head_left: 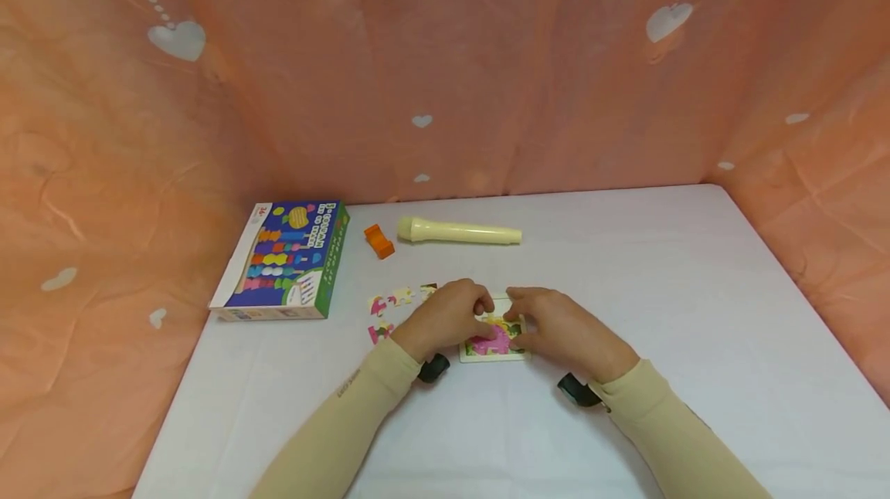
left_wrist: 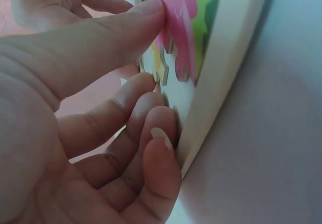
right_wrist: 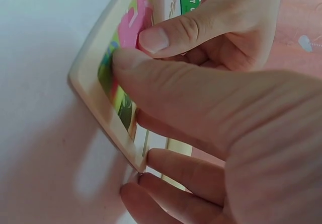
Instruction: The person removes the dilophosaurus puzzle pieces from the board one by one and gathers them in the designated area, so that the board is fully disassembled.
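White tabletop, orange block only in head view; hands, grip spread, on puzzle.

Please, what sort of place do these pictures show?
Probably a staged tabletop booth: heart-patterned orange fabric curtains surround three sides of a white-covered table, where a blue-and-green cardboard toy box lies.

**Pink Blazes Across the Puzzle!**

Green and yellow flank it inside the cream tray! There's the box, deep blue, green-sided, printed with multicoloured beads! Microphone, pale yellow! Block, solid orange! White hearts dot the peach-orange curtain; beige sleeves cross a white surface!
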Action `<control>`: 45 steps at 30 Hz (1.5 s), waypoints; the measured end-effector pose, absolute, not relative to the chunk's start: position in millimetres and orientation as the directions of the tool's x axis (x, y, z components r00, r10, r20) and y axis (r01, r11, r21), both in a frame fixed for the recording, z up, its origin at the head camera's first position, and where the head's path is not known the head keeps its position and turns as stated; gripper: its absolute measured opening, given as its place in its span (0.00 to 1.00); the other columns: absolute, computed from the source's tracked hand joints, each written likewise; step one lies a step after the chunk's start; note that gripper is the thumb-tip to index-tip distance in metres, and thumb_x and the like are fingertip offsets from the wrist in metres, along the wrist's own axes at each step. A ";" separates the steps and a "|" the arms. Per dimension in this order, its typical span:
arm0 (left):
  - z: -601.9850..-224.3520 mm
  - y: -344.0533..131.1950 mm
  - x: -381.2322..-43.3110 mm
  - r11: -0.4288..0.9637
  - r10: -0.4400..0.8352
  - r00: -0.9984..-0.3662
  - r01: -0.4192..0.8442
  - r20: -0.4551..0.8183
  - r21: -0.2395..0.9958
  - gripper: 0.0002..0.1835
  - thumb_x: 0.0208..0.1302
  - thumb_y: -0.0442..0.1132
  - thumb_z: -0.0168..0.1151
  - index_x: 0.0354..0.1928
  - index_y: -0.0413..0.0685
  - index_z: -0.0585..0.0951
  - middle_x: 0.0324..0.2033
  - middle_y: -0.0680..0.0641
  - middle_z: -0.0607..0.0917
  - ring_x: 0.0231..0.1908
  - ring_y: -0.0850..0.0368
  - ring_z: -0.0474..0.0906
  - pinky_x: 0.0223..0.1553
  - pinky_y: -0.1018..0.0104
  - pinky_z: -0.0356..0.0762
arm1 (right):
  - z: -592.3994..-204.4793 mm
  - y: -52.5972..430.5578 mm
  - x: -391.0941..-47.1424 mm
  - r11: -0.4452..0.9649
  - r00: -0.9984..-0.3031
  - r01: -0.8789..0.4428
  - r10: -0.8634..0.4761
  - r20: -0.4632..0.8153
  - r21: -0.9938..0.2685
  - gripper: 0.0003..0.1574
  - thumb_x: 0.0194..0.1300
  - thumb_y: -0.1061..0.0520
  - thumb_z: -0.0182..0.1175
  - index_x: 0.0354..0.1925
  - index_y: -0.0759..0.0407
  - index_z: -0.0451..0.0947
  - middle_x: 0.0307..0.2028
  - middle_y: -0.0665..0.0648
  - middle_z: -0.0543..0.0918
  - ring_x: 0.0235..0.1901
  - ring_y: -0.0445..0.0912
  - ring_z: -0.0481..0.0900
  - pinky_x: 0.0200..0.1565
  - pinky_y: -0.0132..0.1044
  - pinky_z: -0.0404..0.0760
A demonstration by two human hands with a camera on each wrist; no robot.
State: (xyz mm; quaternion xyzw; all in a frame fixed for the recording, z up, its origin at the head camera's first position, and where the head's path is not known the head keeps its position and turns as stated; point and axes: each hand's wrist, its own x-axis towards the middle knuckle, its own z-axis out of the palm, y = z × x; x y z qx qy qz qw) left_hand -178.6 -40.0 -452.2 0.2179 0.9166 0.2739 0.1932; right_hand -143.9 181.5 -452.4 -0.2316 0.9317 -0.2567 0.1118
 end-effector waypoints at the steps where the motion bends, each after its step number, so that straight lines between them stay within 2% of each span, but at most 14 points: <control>1: -452.5 -39.7 -178.0 0.757 0.504 -0.831 0.293 -0.237 0.584 0.16 0.64 0.48 0.81 0.47 0.49 0.88 0.36 0.52 0.82 0.40 0.57 0.76 0.45 0.65 0.75 | -452.8 181.7 -143.3 0.762 -0.868 -0.373 -0.488 -0.090 -0.528 0.17 0.65 0.56 0.77 0.52 0.55 0.91 0.71 0.63 0.81 0.72 0.62 0.78 0.71 0.58 0.77; 7: -453.1 -38.2 -177.8 0.755 0.501 -0.835 0.293 -0.228 0.586 0.15 0.66 0.47 0.79 0.48 0.50 0.87 0.36 0.53 0.82 0.40 0.57 0.77 0.45 0.65 0.76 | -453.2 183.0 -140.9 0.768 -0.871 -0.378 -0.484 -0.083 -0.517 0.18 0.64 0.56 0.78 0.52 0.56 0.91 0.71 0.63 0.81 0.72 0.62 0.78 0.71 0.58 0.78; 15: -451.9 -39.7 -179.7 0.708 0.509 -0.836 0.272 -0.204 0.652 0.05 0.75 0.41 0.70 0.47 0.50 0.87 0.34 0.55 0.86 0.37 0.58 0.80 0.43 0.65 0.80 | -453.3 183.1 -141.8 0.768 -0.872 -0.379 -0.484 -0.079 -0.517 0.18 0.64 0.55 0.79 0.52 0.55 0.91 0.71 0.63 0.81 0.72 0.61 0.78 0.70 0.57 0.78; 19: -451.7 -41.3 -179.8 0.695 0.514 -0.836 0.275 -0.193 0.664 0.03 0.77 0.40 0.68 0.46 0.50 0.87 0.34 0.55 0.86 0.36 0.58 0.80 0.42 0.65 0.79 | -454.0 182.4 -142.3 0.766 -0.871 -0.382 -0.486 -0.076 -0.517 0.18 0.64 0.55 0.79 0.52 0.55 0.91 0.71 0.62 0.81 0.72 0.61 0.78 0.71 0.57 0.78; 29: -451.9 -44.4 -179.6 0.701 0.488 -0.848 0.240 -0.205 0.672 0.05 0.79 0.43 0.65 0.44 0.53 0.85 0.32 0.54 0.85 0.35 0.57 0.79 0.40 0.64 0.78 | -453.4 179.8 -143.3 0.773 -0.871 -0.380 -0.484 -0.084 -0.509 0.19 0.64 0.54 0.79 0.53 0.55 0.91 0.71 0.62 0.81 0.72 0.61 0.78 0.71 0.58 0.77; 36: -454.2 -46.4 -181.1 0.674 0.513 -0.843 0.281 -0.160 0.683 0.06 0.80 0.42 0.63 0.43 0.51 0.85 0.33 0.53 0.86 0.33 0.60 0.78 0.38 0.66 0.76 | -452.2 179.2 -143.9 0.769 -0.870 -0.378 -0.485 -0.085 -0.516 0.18 0.63 0.55 0.79 0.52 0.56 0.91 0.71 0.63 0.81 0.72 0.61 0.78 0.71 0.58 0.78; 45: -448.8 -64.1 -184.5 0.682 0.476 -0.864 0.246 -0.163 0.688 0.06 0.80 0.44 0.64 0.44 0.53 0.86 0.34 0.54 0.85 0.37 0.57 0.79 0.45 0.63 0.79 | -454.5 179.9 -144.8 0.776 -0.877 -0.354 -0.470 -0.104 -0.522 0.18 0.64 0.53 0.79 0.52 0.53 0.91 0.71 0.62 0.81 0.73 0.62 0.77 0.72 0.60 0.76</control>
